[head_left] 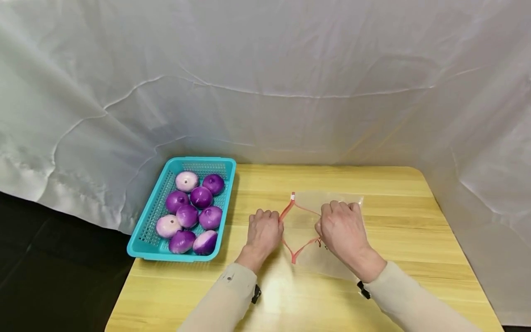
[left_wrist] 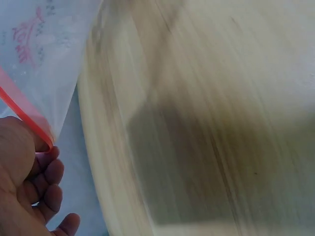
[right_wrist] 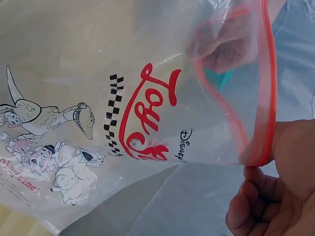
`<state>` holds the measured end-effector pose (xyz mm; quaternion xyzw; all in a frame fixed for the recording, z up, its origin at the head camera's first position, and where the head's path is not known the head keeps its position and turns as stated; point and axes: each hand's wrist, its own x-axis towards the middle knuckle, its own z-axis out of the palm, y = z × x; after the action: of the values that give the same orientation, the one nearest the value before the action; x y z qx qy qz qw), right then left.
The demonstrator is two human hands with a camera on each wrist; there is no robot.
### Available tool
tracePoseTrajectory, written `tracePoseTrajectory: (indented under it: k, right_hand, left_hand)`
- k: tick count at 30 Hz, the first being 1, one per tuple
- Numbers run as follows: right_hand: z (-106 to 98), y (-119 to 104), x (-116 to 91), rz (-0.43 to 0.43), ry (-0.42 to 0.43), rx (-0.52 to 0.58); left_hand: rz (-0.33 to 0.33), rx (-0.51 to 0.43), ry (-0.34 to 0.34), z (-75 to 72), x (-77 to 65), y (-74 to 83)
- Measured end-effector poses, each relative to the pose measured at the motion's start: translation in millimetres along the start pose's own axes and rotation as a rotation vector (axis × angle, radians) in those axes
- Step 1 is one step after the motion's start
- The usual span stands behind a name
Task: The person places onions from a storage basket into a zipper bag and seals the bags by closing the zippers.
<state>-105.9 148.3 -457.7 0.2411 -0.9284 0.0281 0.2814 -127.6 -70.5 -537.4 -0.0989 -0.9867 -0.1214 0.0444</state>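
Observation:
A clear plastic zip bag point(head_left: 306, 226) with a red-orange zip edge stands spread between both hands, its mouth parted into a diamond shape. My left hand point(head_left: 264, 231) pinches the mouth's left edge. On the opposite edge, my right hand point(head_left: 342, 234) grips the plastic with curled fingers. The left wrist view shows the red zip strip point(left_wrist: 24, 110) between thumb and fingers. In the right wrist view, red lettering point(right_wrist: 150, 113) and cartoon figures cover the bag's side, and the left hand point(right_wrist: 234, 49) shows through the plastic. No contents are visible inside the bag.
Left of the hands, a turquoise plastic basket point(head_left: 134, 249) holds several purple onions point(head_left: 187, 216), some partly white. Everything rests on a light wooden table point(head_left: 398, 221) with rounded corners. A grey-white sheet point(head_left: 290, 92) hangs behind and along the sides.

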Motion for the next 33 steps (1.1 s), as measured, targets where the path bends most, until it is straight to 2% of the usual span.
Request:
tracePoseTrajectory:
  k: [3, 10, 16, 20, 26, 33]
  right_hand:
    - [3, 0, 0, -0.007, 0.014, -0.006]
    - [11, -1, 0, -0.028, 0.054, -0.008]
    - [7, -5, 1, -0.048, 0.055, -0.005]
    - [3, -7, 3, -0.052, 0.03, -0.009]
    - [2, -9, 3, -0.04, -0.012, -0.02]
    - [5, -10, 4, -0.017, -0.02, -0.019]
  left_hand:
    - [0.01, -0.001, 0.012, 5.3, 0.3, -2.8]
    - [0.088, 0.038, 0.076, 11.5, 0.8, -6.5]
    - [0.094, 0.031, 0.022, 7.8, -1.1, -4.8]
    - [0.064, 0.025, -0.02, 3.1, -0.6, -3.6]
    - [-0.009, -0.04, -0.074, -0.6, 0.9, -3.4]
    - [-0.015, -0.086, -0.054, 1.3, -0.2, -1.9]
